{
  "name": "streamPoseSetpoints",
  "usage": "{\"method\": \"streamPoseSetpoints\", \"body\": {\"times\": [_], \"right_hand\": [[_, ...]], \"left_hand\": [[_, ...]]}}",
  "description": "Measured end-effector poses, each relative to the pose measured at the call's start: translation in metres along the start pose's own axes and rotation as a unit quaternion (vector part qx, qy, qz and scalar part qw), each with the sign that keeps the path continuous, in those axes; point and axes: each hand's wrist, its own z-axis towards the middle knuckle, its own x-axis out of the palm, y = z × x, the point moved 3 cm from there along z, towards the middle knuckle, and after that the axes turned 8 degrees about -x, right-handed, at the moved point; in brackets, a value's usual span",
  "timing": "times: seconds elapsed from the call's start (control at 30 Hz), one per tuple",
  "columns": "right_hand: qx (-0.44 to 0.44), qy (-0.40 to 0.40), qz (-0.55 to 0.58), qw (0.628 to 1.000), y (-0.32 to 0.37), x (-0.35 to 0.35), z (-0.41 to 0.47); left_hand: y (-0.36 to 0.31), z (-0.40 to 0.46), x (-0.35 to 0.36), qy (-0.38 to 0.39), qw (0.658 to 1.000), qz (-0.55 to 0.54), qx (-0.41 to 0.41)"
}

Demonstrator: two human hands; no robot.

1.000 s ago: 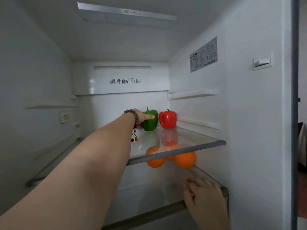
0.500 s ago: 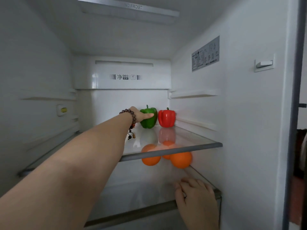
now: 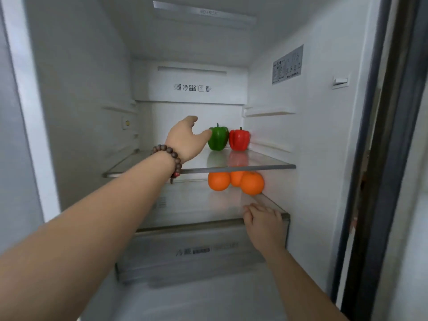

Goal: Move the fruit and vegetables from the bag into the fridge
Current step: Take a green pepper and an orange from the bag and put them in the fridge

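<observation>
A green bell pepper (image 3: 218, 138) stands upright at the back of the upper glass shelf (image 3: 266, 162), with a red bell pepper (image 3: 239, 139) right beside it. My left hand (image 3: 185, 140), wrist in a bead bracelet, hovers just left of the green pepper with fingers spread; the thumb tip reaches the pepper's side and holds nothing. Three oranges (image 3: 251, 183) sit together on the lower glass shelf (image 3: 275, 206) at the right. My right hand (image 3: 264, 222) rests on that lower shelf's front right edge, fingers laid over it.
The fridge's inner walls close in on both sides, with a label (image 3: 287, 64) on the right wall. A drawer (image 3: 196, 253) sits under the lower shelf. The dark fridge frame (image 3: 379, 158) runs down the right. The bag is out of view.
My left hand has let go of the green pepper and drawn back to its left, fingers opening. The view has pulled back from the fridge. My right hand stays on the lower shelf edge.
</observation>
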Motion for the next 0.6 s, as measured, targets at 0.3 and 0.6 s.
{"method": "streamPoseSetpoints", "body": {"times": [0.3, 0.6], "right_hand": [[-0.011, 0.096, 0.077, 0.992, 0.018, -0.022, -0.063], [0.158, 0.091, 0.089, 0.979, 0.061, -0.07, -0.225]], "left_hand": [[0.042, -0.155, 0.001, 0.022, 0.986, -0.046, 0.158], [0.12, -0.27, 0.031, 0.172, 0.978, 0.054, 0.108]]}}
